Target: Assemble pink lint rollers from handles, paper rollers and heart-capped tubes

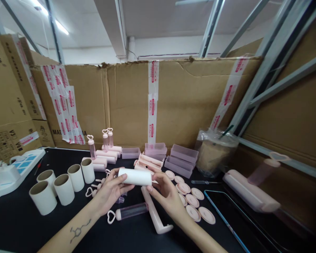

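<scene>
Above the black tabletop [121, 239], the person's left hand [113, 188] grips the left end of a white roll [135, 176], thumb across its top. The right hand [168, 193] pinches the other end between thumb and fingers, so the roll lies nearly level between them. Below it rest a pale pink handle [154, 212] and, just beside that, a translucent tube [134, 211] (its heart-shaped loop pointing left). Pink discs [192, 200] spread near the right hand; five upright white rolls with brown cores [43, 203] stand to the left, well apart from the hands.
</scene>
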Tool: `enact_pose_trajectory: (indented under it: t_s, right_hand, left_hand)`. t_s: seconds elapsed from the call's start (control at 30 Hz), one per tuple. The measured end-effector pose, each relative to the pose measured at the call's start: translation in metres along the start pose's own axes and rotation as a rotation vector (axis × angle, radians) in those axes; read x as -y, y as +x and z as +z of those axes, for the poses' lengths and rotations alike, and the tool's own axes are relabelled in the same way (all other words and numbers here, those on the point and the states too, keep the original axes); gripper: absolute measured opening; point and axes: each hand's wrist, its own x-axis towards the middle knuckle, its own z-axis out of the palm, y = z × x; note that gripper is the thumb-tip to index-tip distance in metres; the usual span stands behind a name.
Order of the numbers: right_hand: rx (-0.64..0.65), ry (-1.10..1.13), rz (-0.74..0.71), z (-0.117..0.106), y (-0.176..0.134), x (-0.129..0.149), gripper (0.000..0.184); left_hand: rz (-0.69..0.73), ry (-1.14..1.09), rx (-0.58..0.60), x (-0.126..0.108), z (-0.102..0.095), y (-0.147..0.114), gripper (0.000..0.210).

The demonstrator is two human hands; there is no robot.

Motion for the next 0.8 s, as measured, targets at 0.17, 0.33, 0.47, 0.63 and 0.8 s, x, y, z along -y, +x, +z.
enact_pose_trajectory:
  t_s: [0.17,0.33,0.47,0.63,0.8]
  right_hand:
    - [-0.061,0.048,0.031,0.004,0.001,0.015,0.026]
    - [-0.165,0.212,0.156,0.000,0.004,0.034,0.029]
    - [0.061,0.314,0.382,0.001,0.001,0.039,0.026]
    - [0.311,0.217,0.426,0.013,-0.007,0.032,0.023]
    - [0.280,0.028,0.328,0.007,-0.005,0.028,0.025]
  left_hand:
    - [-0.026,0.049,0.089,0.003,0.001,-0.003,0.022]
    - [0.004,0.254,0.296,0.000,0.002,-0.007,0.018]
    - [0.010,0.329,0.330,-0.003,0.004,-0.011,0.036]
    - [-0.130,0.509,0.334,0.001,0.007,-0.014,0.052]
    - [-0.215,0.481,0.260,0.004,0.010,-0.015,0.040]
